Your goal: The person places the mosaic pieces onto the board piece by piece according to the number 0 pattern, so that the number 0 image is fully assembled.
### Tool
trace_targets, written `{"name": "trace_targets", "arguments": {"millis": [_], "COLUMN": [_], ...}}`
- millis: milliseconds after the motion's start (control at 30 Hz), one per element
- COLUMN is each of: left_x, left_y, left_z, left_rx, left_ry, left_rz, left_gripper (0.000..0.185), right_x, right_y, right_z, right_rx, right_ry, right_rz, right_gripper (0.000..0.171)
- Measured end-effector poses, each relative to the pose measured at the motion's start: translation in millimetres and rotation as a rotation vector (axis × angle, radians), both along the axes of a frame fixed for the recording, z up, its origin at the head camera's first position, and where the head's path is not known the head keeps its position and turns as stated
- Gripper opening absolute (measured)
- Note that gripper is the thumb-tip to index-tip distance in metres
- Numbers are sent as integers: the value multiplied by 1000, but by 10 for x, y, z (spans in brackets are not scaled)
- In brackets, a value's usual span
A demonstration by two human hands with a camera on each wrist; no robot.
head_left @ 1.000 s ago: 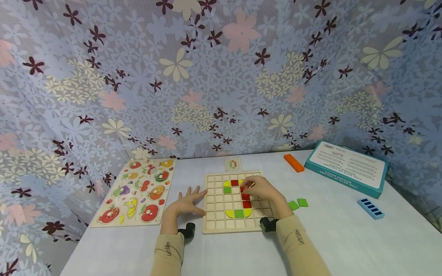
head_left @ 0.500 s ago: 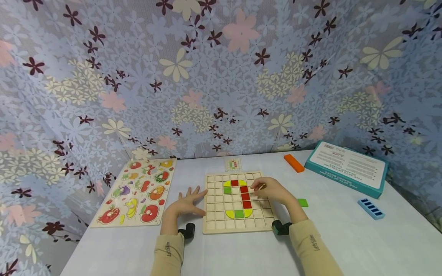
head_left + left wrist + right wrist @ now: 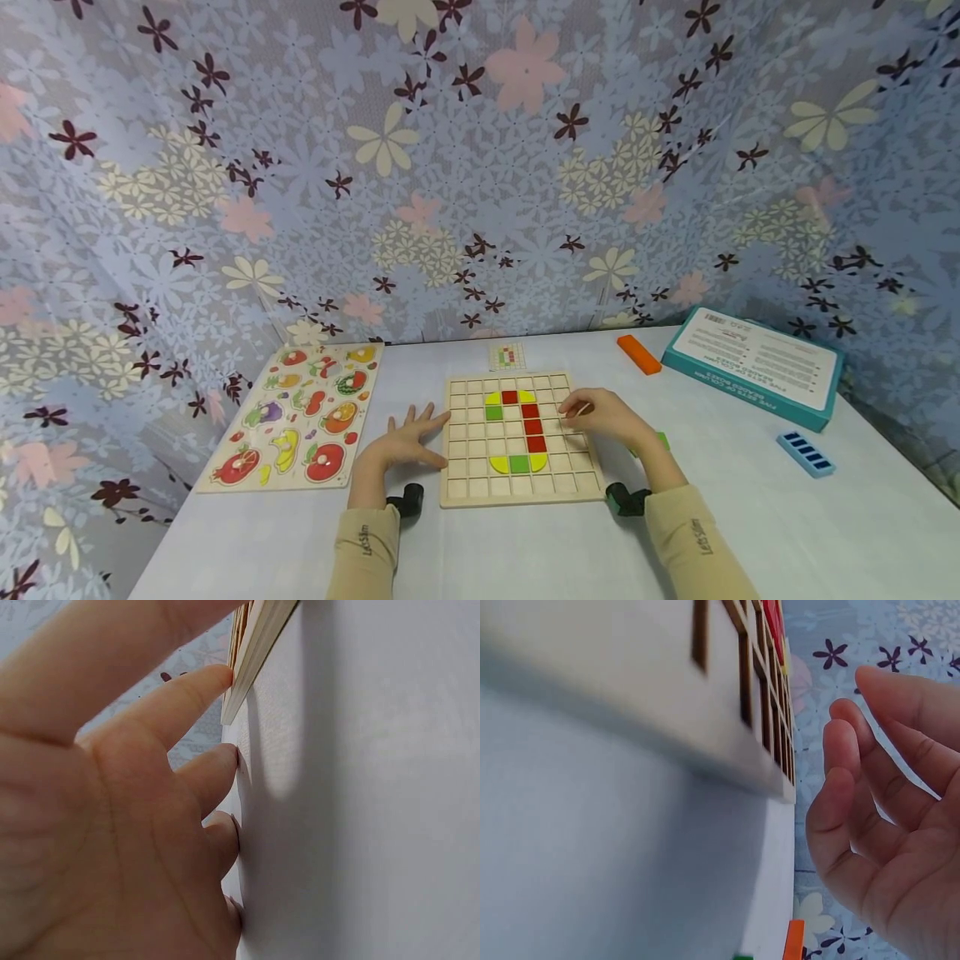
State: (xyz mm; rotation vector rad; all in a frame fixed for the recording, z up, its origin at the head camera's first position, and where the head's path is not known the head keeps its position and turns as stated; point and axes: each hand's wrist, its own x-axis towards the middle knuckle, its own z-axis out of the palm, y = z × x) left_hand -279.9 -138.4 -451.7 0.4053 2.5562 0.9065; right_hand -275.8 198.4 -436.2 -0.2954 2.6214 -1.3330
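Note:
A square wooden grid board (image 3: 480,490) lies mid-table. Some cells hold red tiles (image 3: 533,427), green square tiles (image 3: 519,464) and yellow rounded corner tiles (image 3: 498,466). My left hand (image 3: 401,443) is spread at the board's left edge. In the left wrist view a fingertip of the left hand (image 3: 120,810) touches the board's side (image 3: 259,656), and other fingertips rest on the table. Above the board's right edge hovers my right hand (image 3: 611,417). The right wrist view shows the right hand (image 3: 915,847) with loosely bent fingers and nothing between them.
Behind the board lies a small pattern card (image 3: 507,357). A fruit puzzle board (image 3: 300,417) is at left. To the right are an orange block (image 3: 639,354), a teal box (image 3: 753,362), a blue slotted piece (image 3: 805,452) and green tiles (image 3: 663,440) partly hidden by my forearm.
My right hand has moved right, off the upper-right tiles, uncovering the yellow corner tile and red tiles there. The right forearm now covers part of the loose green tiles. The left hand stays put.

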Motion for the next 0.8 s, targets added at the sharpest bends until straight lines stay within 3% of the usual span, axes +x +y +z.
{"name": "trace_targets", "arguments": {"millis": [800], "left_x": [2], "left_y": [-1], "left_z": [3], "left_rx": [-6], "left_ry": [8], "left_rz": [-1], "left_gripper": [88], "right_x": [220], "right_y": [550], "right_z": [-2], "right_rx": [65], "right_ry": [-42], "right_rz": [58], "right_gripper": [21]}}
